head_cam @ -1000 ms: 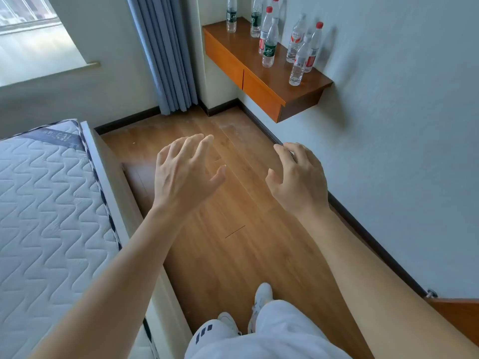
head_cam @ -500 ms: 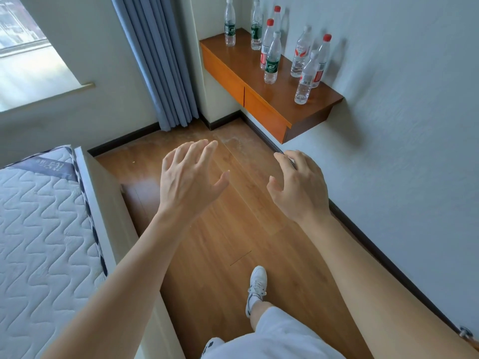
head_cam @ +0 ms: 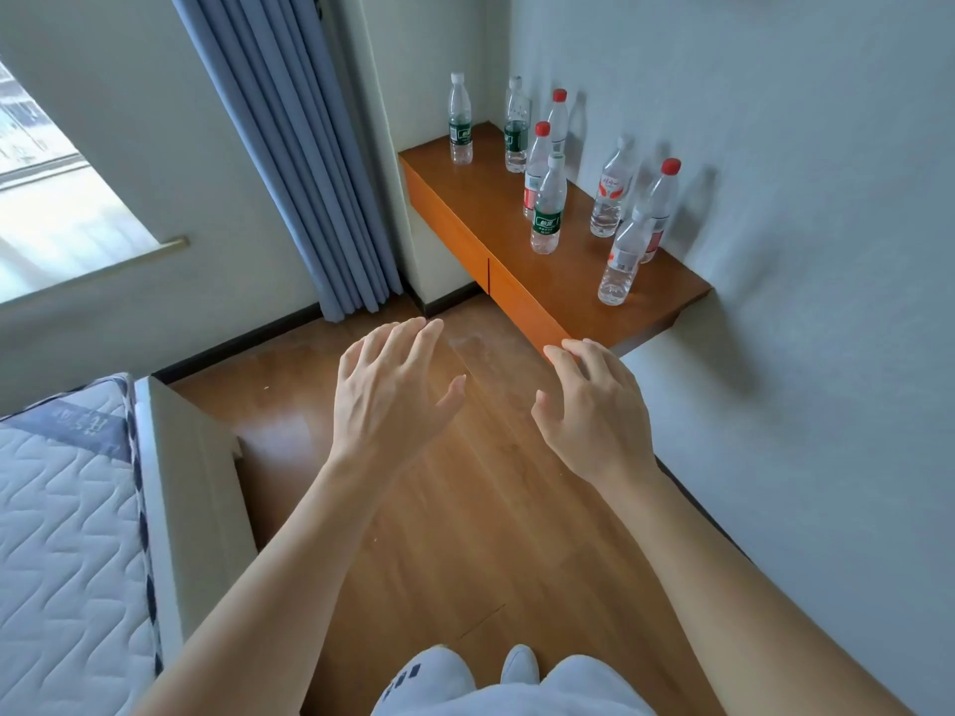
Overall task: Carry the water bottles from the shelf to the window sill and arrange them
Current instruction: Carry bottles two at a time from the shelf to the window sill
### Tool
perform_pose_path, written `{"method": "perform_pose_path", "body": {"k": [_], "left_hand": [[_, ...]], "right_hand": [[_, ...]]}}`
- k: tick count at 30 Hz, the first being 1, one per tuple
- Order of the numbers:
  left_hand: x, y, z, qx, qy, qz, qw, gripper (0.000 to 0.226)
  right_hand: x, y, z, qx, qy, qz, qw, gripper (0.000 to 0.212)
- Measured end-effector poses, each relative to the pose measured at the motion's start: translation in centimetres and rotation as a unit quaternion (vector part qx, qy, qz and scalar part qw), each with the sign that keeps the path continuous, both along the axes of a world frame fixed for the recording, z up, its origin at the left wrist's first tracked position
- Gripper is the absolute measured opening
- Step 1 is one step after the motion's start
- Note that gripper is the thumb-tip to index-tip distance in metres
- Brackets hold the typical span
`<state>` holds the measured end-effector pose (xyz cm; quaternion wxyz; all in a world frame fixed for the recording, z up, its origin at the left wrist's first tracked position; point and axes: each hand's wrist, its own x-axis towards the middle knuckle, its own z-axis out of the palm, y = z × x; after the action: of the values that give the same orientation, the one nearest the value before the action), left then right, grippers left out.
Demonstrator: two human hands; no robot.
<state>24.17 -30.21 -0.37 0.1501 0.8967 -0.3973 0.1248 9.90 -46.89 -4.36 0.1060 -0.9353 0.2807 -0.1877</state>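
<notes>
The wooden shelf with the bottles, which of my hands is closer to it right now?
Right. The right hand hovers at the near front corner of the wooden shelf, fingertips at its edge in the view. The left hand is farther left, over the floor.

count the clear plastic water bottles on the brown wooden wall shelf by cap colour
clear plastic water bottles with red caps: 3
clear plastic water bottles with white caps: 5
total: 8
</notes>
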Motion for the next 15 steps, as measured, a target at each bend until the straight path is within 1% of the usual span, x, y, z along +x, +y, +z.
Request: {"method": "perform_pose_path", "body": {"k": [9, 15], "left_hand": [[7.8, -5.1, -2.0, 0.003, 0.025, 0.006, 1.0, 0.058], [15.7, -10.9, -3.5, 0.003, 0.034, -0.025, 0.999, 0.059]], "right_hand": [[7.9, -5.5, -1.6, 0.008, 0.017, 0.007, 1.0, 0.05], [14.9, -10.4, -2.3, 0.006, 0.041, -0.015, 0.999, 0.053]]}}
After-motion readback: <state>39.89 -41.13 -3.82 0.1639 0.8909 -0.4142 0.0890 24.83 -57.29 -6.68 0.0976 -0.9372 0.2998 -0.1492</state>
